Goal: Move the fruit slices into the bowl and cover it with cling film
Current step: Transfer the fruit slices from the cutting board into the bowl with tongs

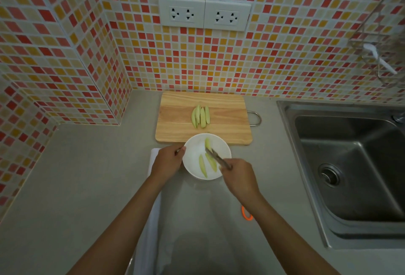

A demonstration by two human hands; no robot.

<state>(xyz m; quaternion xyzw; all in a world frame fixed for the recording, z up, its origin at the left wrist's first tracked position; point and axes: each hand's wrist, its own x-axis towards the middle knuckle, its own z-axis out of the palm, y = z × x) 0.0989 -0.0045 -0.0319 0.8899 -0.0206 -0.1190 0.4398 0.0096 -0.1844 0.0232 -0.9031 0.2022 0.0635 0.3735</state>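
Left hand: I am seeing my left hand (167, 160) steadying the white bowl (194, 149) at its left rim, fingers (182, 149) curled on the edge.
Right hand: my right hand (237, 172) is clenching a pair of tongs (215, 158), tips reaching over the bowl's centre.
Slices in bowl: three pale green slices (202, 166) are lying inside; whether the tongs are pinching one, I cannot tell.
Slices waiting: a small group (200, 116) is sitting on the wooden board (175, 121), centre frame, just above the bowl.
Handling: I am judging them light, wet, slippery, soft; grip mid-length, gently.
Film: the pale sheet (151, 220) on the bench (76, 176) below is probably cling film.
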